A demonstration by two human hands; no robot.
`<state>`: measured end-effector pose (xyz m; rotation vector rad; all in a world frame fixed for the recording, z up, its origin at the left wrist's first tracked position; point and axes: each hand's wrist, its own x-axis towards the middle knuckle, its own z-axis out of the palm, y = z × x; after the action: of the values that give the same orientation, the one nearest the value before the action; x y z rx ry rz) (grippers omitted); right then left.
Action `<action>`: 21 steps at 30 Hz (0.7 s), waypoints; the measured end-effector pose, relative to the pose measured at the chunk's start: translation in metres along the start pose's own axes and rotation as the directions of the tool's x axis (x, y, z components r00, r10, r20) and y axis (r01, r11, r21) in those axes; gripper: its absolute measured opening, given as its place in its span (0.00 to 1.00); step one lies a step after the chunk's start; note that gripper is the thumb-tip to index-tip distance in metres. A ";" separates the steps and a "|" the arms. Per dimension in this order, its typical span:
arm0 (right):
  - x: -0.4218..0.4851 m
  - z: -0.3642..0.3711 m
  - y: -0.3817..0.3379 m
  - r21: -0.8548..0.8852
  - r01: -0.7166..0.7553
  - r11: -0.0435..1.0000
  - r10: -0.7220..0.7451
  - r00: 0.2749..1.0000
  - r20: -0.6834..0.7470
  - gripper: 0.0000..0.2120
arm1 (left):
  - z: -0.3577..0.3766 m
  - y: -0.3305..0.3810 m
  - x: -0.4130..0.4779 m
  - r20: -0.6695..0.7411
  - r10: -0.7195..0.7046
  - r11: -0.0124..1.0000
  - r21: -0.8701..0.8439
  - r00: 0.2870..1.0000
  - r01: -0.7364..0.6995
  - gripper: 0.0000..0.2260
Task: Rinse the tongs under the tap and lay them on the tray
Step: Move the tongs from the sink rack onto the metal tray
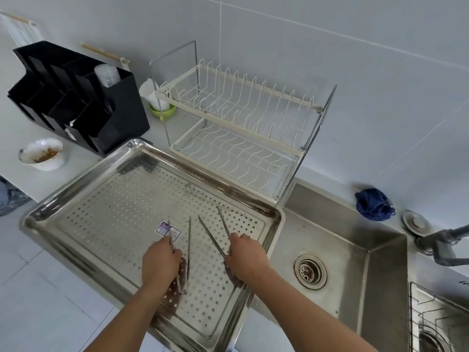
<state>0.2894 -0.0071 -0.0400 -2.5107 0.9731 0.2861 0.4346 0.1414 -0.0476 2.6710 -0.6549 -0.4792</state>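
Observation:
A large perforated steel tray (106,212) lies on the counter left of the sink. Two thin steel tongs rest on it, tips pointing away from me. My left hand (160,262) is closed around the left tongs (188,240), whose arms spread open. My right hand (245,255) grips the right tongs (212,236) near their joined end. The tap (444,243) juts in from the right edge over the sink (342,240); no water shows.
A white wire dish rack (238,128) stands behind the tray. A black compartment organiser (76,97), a dirty white bowl (42,153) and a green bowl (162,111) sit at the left. A blue cloth (373,204) lies behind the sink.

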 end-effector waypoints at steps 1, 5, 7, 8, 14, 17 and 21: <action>0.000 -0.001 0.000 0.003 0.003 1.000 -0.003 1.000 -0.008 0.08 | 0.000 0.001 -0.001 -0.002 -0.001 1.000 0.012 1.000 0.001 0.08; -0.002 -0.005 0.002 -0.002 0.025 1.000 -0.025 0.999 -0.041 0.02 | 0.000 0.007 -0.010 -0.007 -0.010 0.998 0.065 1.000 0.011 0.13; -0.003 -0.008 0.004 -0.004 0.030 1.000 -0.030 0.997 -0.064 0.04 | 0.000 0.011 -0.015 -0.021 0.033 0.992 0.126 0.999 -0.030 0.19; -0.004 -0.009 0.005 -0.004 0.032 0.999 -0.033 0.997 -0.072 0.06 | -0.001 0.014 -0.017 -0.026 0.062 0.986 0.156 0.998 -0.057 0.21; -0.014 -0.018 0.005 -0.011 0.076 0.997 -0.076 0.990 -0.116 0.14 | -0.006 0.034 -0.029 -0.032 0.236 0.928 0.303 0.971 -0.215 0.25; -0.025 -0.029 0.009 -0.029 0.098 0.995 -0.102 0.977 -0.188 0.15 | -0.009 0.048 -0.036 -0.041 0.317 0.904 0.316 0.947 -0.289 0.27; -0.047 -0.046 0.028 -0.018 0.075 0.997 -0.077 0.957 -0.280 0.16 | -0.010 0.074 -0.045 -0.031 0.405 0.865 0.336 0.914 -0.372 0.28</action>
<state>0.2378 -0.0195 0.0075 -2.6359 0.9763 -0.0952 0.3729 0.1047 0.0019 2.7225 -1.3060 -0.1294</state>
